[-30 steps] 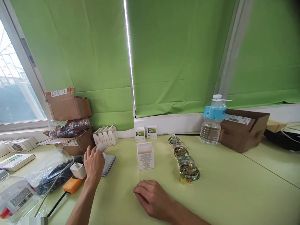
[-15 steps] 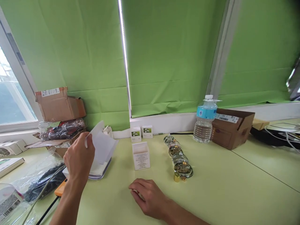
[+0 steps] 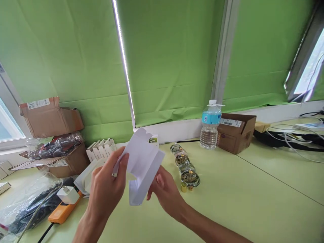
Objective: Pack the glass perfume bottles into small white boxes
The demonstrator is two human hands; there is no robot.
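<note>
A flat, unfolded white carton [image 3: 141, 165] is held up in front of me over the pale green table [image 3: 240, 199]. My left hand [image 3: 107, 187] pinches its left edge between thumb and fingers. My right hand [image 3: 165, 190] grips it from behind at its right side. Under the hands, a stack of more flat white cartons [image 3: 86, 175] lies on the table. A row of small folded white boxes [image 3: 101, 149] stands behind that stack. A line of glass bottles with gold caps [image 3: 186, 168] lies just right of my right hand.
A water bottle [image 3: 209, 125] and an open brown cardboard box [image 3: 236, 132] stand at the back right. Brown boxes [image 3: 50, 118], plastic bags [image 3: 37, 199] and an orange power strip with a white plug [image 3: 64, 206] crowd the left. Cables [image 3: 291, 135] lie at the far right.
My left hand lifted a flat carton off the stack and brought it to the middle. My right hand rose from the table and took hold of it. The view swung right.
</note>
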